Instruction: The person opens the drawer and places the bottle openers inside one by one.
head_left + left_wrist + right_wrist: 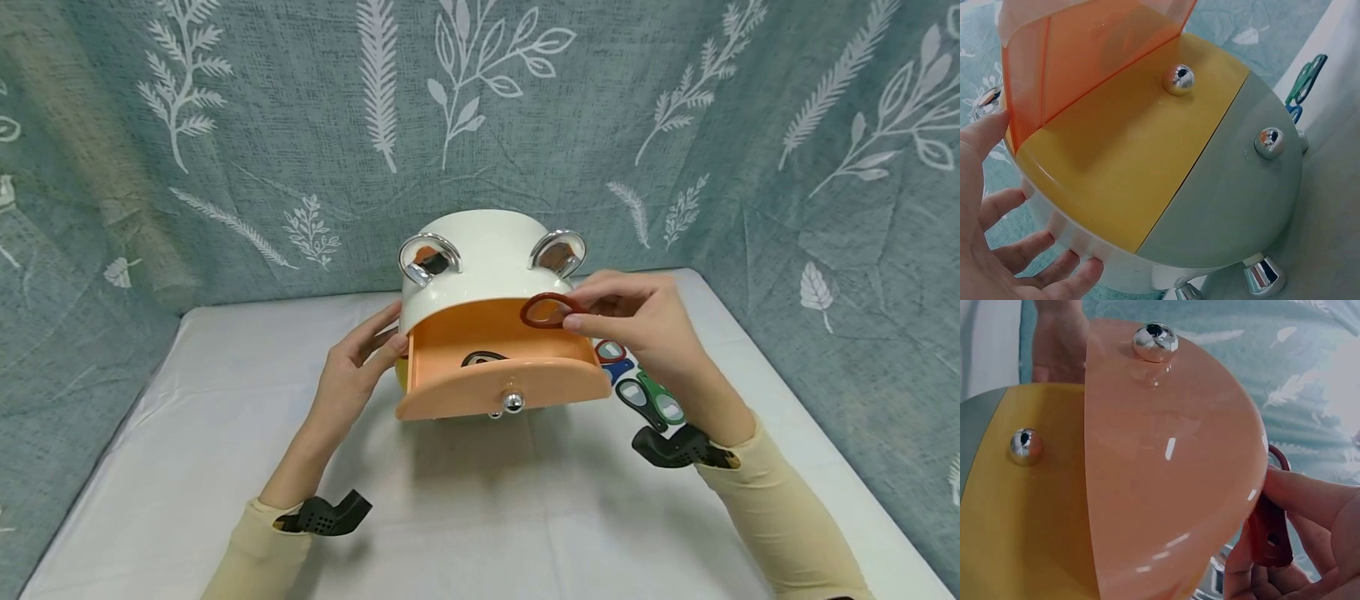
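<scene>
A white mini drawer cabinet (487, 250) stands on the table with its orange top drawer (504, 390) pulled out. Inside the drawer, the black ring of one item (483, 357) shows; the rest is hidden. My right hand (637, 312) pinches a red bottle opener (551, 323) above the drawer's right side. In the right wrist view, its handle with a small hole hangs between thumb and fingers. My left hand (356, 358) rests on the cabinet's left side, thumb near the drawer's edge. The left wrist view shows its fingers spread along the white wall.
Right of the cabinet lie several more openers, among them a black one (640, 402), a green one (663, 398) and a blue one (618, 369). Below the orange drawer are a yellow drawer (1129, 150) and a grey-green drawer (1229, 181). A patterned curtain (300, 150) hangs behind.
</scene>
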`<state>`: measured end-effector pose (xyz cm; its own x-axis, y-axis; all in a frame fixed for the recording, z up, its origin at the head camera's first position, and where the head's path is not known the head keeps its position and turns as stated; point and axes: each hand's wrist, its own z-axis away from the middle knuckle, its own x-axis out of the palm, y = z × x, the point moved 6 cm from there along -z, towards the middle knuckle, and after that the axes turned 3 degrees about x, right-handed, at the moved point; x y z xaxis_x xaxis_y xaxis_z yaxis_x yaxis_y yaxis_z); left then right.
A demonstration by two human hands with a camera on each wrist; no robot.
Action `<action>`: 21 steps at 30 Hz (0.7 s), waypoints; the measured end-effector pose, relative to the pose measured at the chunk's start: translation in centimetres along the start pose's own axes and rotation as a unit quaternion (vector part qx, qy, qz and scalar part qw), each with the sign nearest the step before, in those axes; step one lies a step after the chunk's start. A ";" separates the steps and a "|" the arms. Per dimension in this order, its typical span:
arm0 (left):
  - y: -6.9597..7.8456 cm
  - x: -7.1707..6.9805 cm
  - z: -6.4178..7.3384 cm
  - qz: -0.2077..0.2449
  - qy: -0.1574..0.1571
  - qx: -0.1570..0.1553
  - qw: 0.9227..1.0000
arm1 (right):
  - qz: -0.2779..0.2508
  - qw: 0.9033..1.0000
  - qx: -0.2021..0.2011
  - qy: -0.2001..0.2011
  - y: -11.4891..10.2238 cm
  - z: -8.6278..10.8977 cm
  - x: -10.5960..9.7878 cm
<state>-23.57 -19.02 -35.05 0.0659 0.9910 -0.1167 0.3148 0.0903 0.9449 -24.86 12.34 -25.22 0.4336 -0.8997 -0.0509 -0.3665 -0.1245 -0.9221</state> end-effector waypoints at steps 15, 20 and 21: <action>0.1 0.0 -0.1 0.003 -0.002 -0.001 1.000 | 0.040 0.999 0.019 -0.028 0.7 -0.9 1.1; 0.1 0.0 0.0 -0.001 0.000 -0.002 1.000 | 0.084 0.996 0.012 -0.024 0.5 -1.1 1.3; 0.1 0.0 0.0 -0.002 0.000 -0.003 1.000 | 0.093 0.995 0.007 -0.024 0.4 -1.1 1.4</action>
<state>-23.57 -19.02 -34.93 0.0651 0.9906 -0.1203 0.3098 0.0945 0.9461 -25.30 10.60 -25.24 0.3979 -0.8859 -0.2384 -0.4327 0.0479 -0.9002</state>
